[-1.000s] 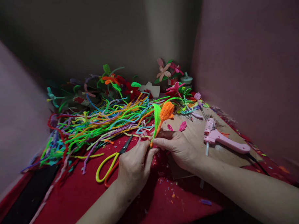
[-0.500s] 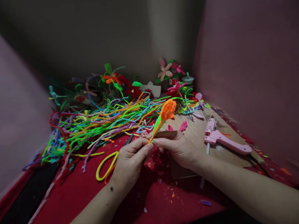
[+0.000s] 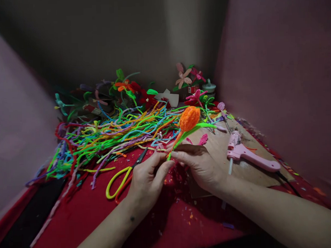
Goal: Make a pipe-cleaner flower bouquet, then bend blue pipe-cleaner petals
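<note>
Currently, at the centre of the frame, I have both hands closed on an orange flower [image 3: 187,124]: the left hand [image 3: 148,179] pinches the foot of its stem [image 3: 177,139], the right hand [image 3: 201,166] grips right beside it. The bloom looks fully shaped; a green leaf [image 3: 193,130] runs along the stem, tip free, and I judge its fixing unfinished, though the grip hides the join. Left of centre, scissors [image 3: 128,171] lie on the red counter [image 3: 98,224]; at right, a pink glue gun [image 3: 245,155] rests on brown board [image 3: 215,147]. Farther back, pipe cleaners [image 3: 133,132] spread before finished-looking flowers [image 3: 183,80].
</note>
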Motion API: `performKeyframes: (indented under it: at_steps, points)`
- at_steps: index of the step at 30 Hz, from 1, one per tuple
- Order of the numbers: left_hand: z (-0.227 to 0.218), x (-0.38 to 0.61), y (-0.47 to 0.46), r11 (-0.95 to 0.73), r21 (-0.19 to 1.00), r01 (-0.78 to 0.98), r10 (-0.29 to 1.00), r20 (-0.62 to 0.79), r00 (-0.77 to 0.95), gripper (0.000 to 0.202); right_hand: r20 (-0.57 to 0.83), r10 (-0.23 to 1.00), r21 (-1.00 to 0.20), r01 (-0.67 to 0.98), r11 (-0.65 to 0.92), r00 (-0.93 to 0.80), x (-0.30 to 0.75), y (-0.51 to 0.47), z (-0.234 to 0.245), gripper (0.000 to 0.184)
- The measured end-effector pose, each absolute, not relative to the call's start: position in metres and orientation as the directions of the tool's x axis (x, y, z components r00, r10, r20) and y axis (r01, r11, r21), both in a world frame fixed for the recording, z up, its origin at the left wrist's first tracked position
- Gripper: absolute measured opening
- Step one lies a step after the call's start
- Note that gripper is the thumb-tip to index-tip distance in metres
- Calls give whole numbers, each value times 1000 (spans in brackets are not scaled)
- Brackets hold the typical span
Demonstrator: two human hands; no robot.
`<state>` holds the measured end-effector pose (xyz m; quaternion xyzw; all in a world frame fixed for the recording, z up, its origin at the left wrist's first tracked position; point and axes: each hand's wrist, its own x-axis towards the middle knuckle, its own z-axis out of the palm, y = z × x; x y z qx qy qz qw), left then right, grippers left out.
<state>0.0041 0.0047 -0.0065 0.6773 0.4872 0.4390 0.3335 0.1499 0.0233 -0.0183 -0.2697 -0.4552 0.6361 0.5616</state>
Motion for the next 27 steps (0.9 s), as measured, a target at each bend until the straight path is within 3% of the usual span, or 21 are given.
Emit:
performKeyframes:
  at_steps: [5, 8, 14, 20, 27]
  points:
    - [-19, 0, 4, -513, 573, 639, 841, 483, 242, 15, 94, 975, -917, -398, 7, -201, 149, 23, -21, 9]
    - [-20, 1, 4, -540, 517, 665, 815, 520, 257, 15, 93, 978, -926, -378, 15, -189, 148, 23, -22, 8]
    - [-17, 3, 3, -460, 700, 547, 879, 445, 170, 11, 131, 964, -929, -369, 38, -232, 149, 23, -20, 8]
    - [-3, 5, 3, -208, 935, 288, 977, 186, 102, 19, 177, 932, -954, -287, 84, -315, 154, 28, -24, 12]
    - [-2, 1, 9, 131, 983, -129, 962, -94, 255, 24, 276, 860, -955, -223, 194, -430, 161, 33, -18, 22]
